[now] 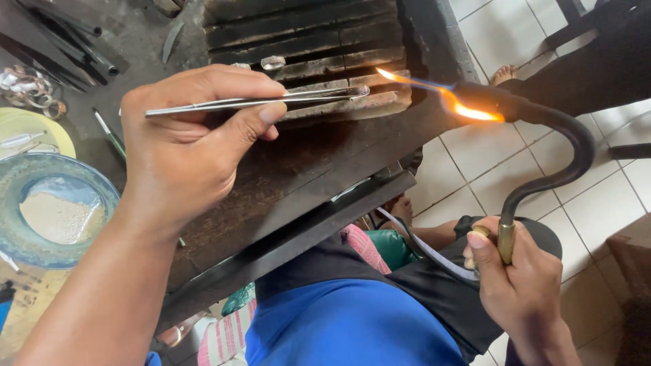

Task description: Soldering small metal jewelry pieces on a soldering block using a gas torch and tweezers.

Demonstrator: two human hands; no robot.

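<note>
The tweezers are gleaming silver against the charred black, ridged block. The torch is showing a black curved neck and a brass-coloured base, its flame glowing orange with a blue streak. The bowl is looking blue-grey with pale beige contents, beside a yellow plate. The floor tiles are showing white.

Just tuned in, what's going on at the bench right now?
The person's left hand holds long metal tweezers, tips resting near a small metal piece on a charred, grooved block. The right hand grips a curved black torch, lit, its orange and blue flame aimed at the tweezer tips. A blue bowl with pale contents sits at the left.
</note>
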